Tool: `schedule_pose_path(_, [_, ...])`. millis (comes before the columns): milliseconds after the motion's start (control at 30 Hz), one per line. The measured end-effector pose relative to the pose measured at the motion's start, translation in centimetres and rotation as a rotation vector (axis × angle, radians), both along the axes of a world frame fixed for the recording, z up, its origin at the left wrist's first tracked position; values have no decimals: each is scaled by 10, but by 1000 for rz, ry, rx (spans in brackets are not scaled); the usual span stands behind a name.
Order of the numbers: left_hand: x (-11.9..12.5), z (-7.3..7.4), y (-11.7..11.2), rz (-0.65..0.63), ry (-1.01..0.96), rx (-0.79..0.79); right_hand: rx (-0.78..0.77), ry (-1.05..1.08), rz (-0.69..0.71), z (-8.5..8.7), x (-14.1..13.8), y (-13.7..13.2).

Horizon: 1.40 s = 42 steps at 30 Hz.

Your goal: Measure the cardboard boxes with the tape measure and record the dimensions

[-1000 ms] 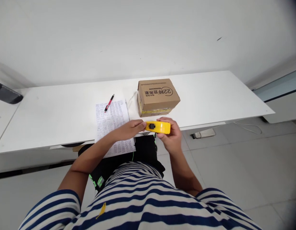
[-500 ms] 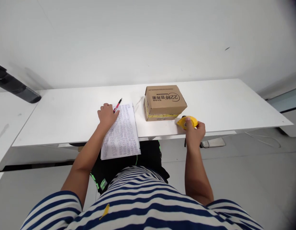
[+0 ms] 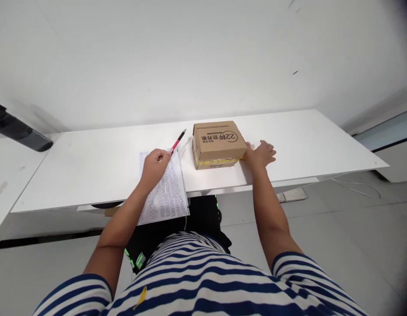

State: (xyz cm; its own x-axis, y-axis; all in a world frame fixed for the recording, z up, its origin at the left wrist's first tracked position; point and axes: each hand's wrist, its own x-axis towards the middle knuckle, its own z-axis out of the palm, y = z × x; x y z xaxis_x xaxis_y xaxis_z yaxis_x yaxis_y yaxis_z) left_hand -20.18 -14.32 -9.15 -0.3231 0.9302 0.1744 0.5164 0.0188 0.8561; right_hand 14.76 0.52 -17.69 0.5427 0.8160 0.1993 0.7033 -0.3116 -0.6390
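My left hand (image 3: 154, 165) is closed in a pinch on a red pen (image 3: 178, 141) that points up and to the right, and the hand rests on a printed sheet of paper (image 3: 165, 195). A brown cardboard box (image 3: 218, 144) with black print and yellow tape stands on the white table (image 3: 91, 166). My right hand (image 3: 261, 154) lies on the table against the box's right side, fingers spread flat. A sliver of yellow shows between that hand and the box; I cannot make out whether it is the yellow tape measure.
A dark cylindrical bottle (image 3: 17, 128) lies on the neighbouring surface at far left. A white wall stands behind the table. A power strip (image 3: 290, 195) and a cable (image 3: 354, 186) lie on the grey floor to the right. The paper overhangs the table's front edge.
My left hand has picked the red pen up off the table. My right hand moved the yellow tape measure in beside the box and now lies flat, fingers spread.
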Motion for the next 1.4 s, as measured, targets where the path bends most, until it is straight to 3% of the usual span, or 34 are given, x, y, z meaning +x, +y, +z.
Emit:
schedule_pose_path(100, [34,12,-12,-153,-10,138,361,-64,3,17,-12,-28])
schedule_pose_path(167, [54,15,-18,-246,13,181,560,-140,153,29,-29,-59])
schedule_pose_path(300, [72,4,-35,-424,76,234,600,-345,717,39,-77,-117])
schedule_pose_path(433, [46,-15,-49,-567,169,224,641,-284,920,34,-122,-140])
schedule_pose_path(567, [-3,-35,-25,-428,298,20,535,7,1107,19,-158,-128])
schedule_pose_path(633, [-19,-47,-5,-376,518,-71,425,178,1148,11,-178,-108])
schedule_pose_path(700, [-25,-62,10,-431,719,-160,319,317,1157,4,-199,-82])
schedule_pose_path(800, [-24,-82,11,-539,839,-233,182,434,1129,-6,-224,-42])
schedule_pose_path(900, [-26,-95,-4,-529,826,-189,66,551,992,-14,-235,-22])
schedule_pose_path(967, [-30,-99,-12,-517,804,-145,51,572,946,-16,-235,-21])
schedule_pose_path(1167, [-31,-102,-16,-491,725,-51,29,509,1061,-13,-231,-32])
schedule_pose_path(1400, [-29,-101,-16,-490,663,4,15,451,1085,-16,-232,-30])
